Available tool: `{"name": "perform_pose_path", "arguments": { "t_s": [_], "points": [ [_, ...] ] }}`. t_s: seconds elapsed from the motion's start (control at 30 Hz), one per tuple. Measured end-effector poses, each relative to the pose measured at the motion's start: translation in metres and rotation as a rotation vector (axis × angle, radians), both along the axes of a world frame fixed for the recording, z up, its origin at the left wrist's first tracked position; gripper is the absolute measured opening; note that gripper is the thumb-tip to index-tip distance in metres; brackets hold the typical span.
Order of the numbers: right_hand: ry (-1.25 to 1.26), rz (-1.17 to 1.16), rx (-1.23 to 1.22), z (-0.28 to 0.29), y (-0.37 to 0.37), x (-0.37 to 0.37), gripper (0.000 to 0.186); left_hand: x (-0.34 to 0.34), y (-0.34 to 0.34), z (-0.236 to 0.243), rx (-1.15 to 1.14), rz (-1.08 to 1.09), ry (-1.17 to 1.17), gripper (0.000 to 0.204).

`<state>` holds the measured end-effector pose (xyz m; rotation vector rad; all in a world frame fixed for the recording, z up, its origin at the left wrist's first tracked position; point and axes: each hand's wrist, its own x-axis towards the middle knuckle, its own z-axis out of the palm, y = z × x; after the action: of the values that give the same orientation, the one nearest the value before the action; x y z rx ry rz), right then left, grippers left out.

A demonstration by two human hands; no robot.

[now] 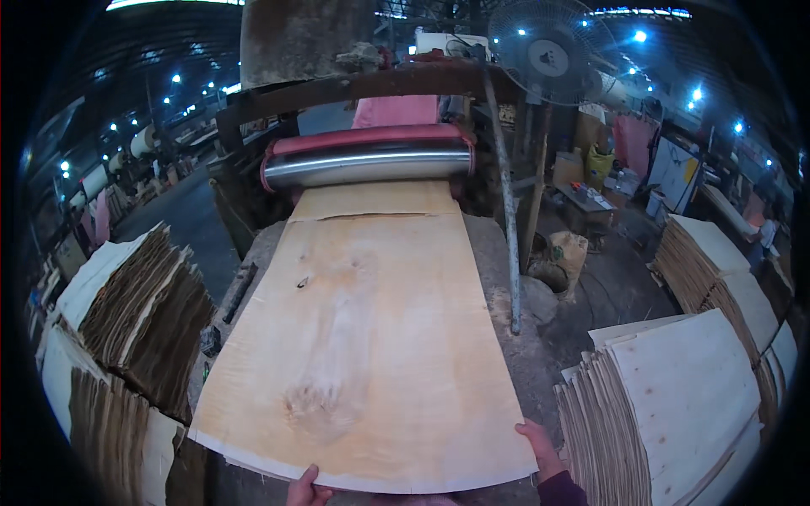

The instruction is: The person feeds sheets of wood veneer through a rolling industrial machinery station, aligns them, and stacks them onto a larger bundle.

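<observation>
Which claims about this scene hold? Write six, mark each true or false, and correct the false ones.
1. The left hand and right hand both touch the wooden sheet. True.
2. The left hand is at the sheet's far edge. False: it is at the near edge.
3. The metal roller is beyond the near edge. True.
4. A fan stands left of the roller. False: the fan is to its right.
5. A left stack and right stack flank the sheet. True.
6. The sheet is unmarked. False: it has a dark mark.

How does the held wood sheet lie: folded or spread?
Spread: the wood sheet shows its broad face and no fold, left hand and right hand at its near end.
</observation>
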<state>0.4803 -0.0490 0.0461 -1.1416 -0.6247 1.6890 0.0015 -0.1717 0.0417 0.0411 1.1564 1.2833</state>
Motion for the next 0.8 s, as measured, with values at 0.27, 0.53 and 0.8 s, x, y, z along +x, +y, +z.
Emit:
{"name": "perform_pose_path", "arguments": {
  "t_s": [0.27, 0.53, 0.8],
  "points": [
    [-0.317, -0.016, 0.046, 0.098, -0.025, 0.009, 0.036, 0.034, -0.055, -0.030, -0.122, 0.218, -0.035, 0.030],
    [-1.204, -0.076, 0.341, 0.020, 0.027, -0.010, 0.028, 0.004, 0.102, -0.031, 0.113, 0.040, -0.203, 0.025],
    [-1.505, 0.015, 0.430, -0.061, -0.066, -0.059, 0.036, -0.007, 0.255, -0.049, 0.077, 0.066, -0.161, 0.027]
  ]
}}
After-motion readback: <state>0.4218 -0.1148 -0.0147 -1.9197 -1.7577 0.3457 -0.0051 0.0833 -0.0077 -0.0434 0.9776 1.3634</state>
